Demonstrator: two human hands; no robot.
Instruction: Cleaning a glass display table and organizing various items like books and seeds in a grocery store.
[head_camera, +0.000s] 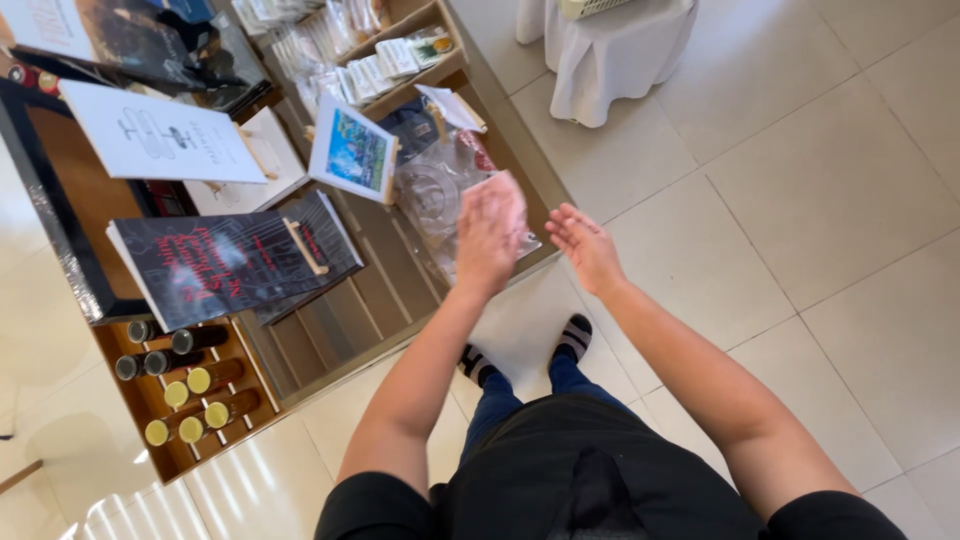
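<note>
The left hand (490, 235) is hovering over the edge of a slatted wooden bench (385, 290), fingers together and loosely flat, back of the hand facing the camera; it is gripping nothing that can be seen. Just beneath it, crinkly clear plastic packets (432, 195) are lying glossy on the slats, and whether the palm is touching them cannot be told. The right hand (588, 247) is hanging just beside it past the bench edge, above pale floor tiles (800, 200), open with fingers spread and curled slightly, empty. Further along the bench, a dark matte book (215, 265) is leaning on a small wooden stand, near a bright glossy picture card (353, 150). Round-capped glass jars (185, 385), some yellow-lidded, are sitting in a wooden tray at the end.
</note>
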